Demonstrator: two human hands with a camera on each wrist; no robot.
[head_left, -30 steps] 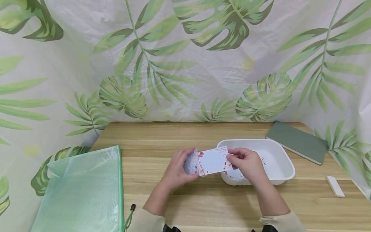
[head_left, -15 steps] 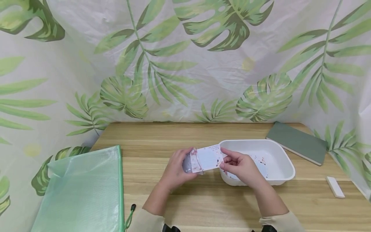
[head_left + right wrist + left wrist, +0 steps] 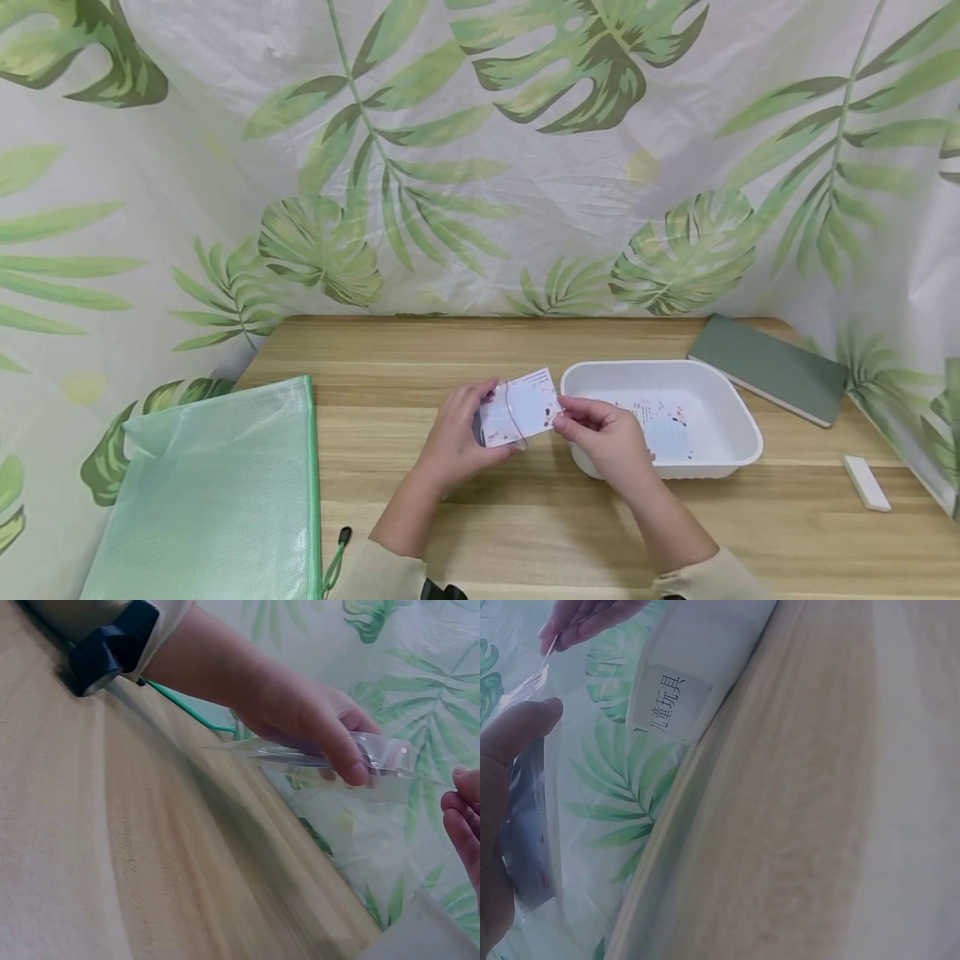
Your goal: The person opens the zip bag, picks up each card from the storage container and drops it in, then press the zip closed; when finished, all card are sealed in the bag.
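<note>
My left hand (image 3: 450, 433) grips a small clear plastic bag (image 3: 390, 757) from its left side, thumb in front and fingers behind. Between thumb and forefinger of my right hand (image 3: 603, 437) is the right edge of a white card (image 3: 534, 407) with a printed reddish pattern. Most of that card lies inside the bag's mouth, its right end sticking out. Seen from the left wrist, something dark grey (image 3: 531, 847) shows in the bag. A white plastic bin (image 3: 723, 417) stands right beside the right hand, with similar printed cards (image 3: 667, 437) on its floor.
A green mesh zip pouch (image 3: 217, 492) lies at the table's left, its cord (image 3: 336, 560) near the left sleeve. Behind the bin lies a dark green notebook (image 3: 768, 367), and a white eraser-like block (image 3: 867, 483) is at the right. Leaf-printed cloth (image 3: 420, 167) hangs behind the table.
The right hand has moved left, sliding the card deeper into the bag, so less of it sticks out. The left hand has stayed nearly still. More of the bin's cards are uncovered.
</note>
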